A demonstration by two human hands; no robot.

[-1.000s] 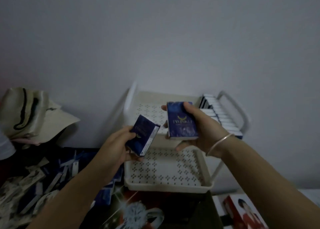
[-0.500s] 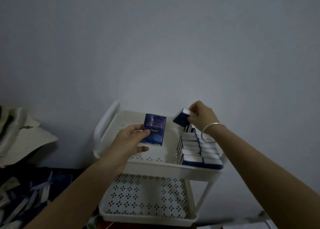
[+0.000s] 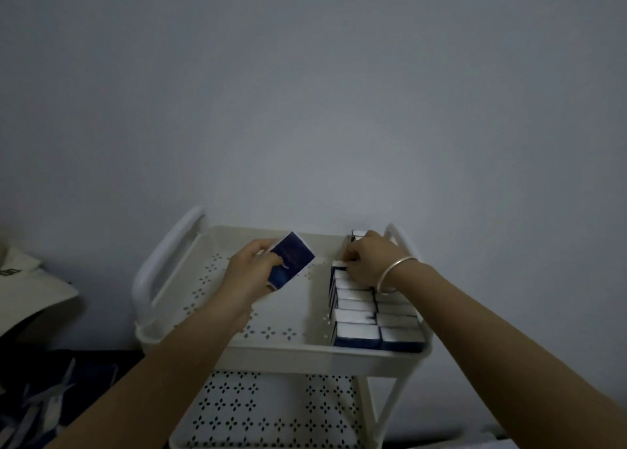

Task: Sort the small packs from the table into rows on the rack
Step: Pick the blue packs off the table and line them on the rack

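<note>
Packs [image 3: 359,316] stand in two rows along the top shelf's [image 3: 271,351] right edge; a single pack [image 3: 292,262] is above the shelf's middle

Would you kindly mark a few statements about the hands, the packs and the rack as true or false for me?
1. The left hand holds a blue pack above the top tray. True.
2. The rows of packs stand along the tray's left side. False: they stand along its right side, and the left side is bare.
3. The right hand is at the far end of the rows. True.
4. The bracelet is on the left wrist. False: it is on the right wrist.
5. The lower shelf is packed with rows too. False: no packs show on the part in view.
</note>
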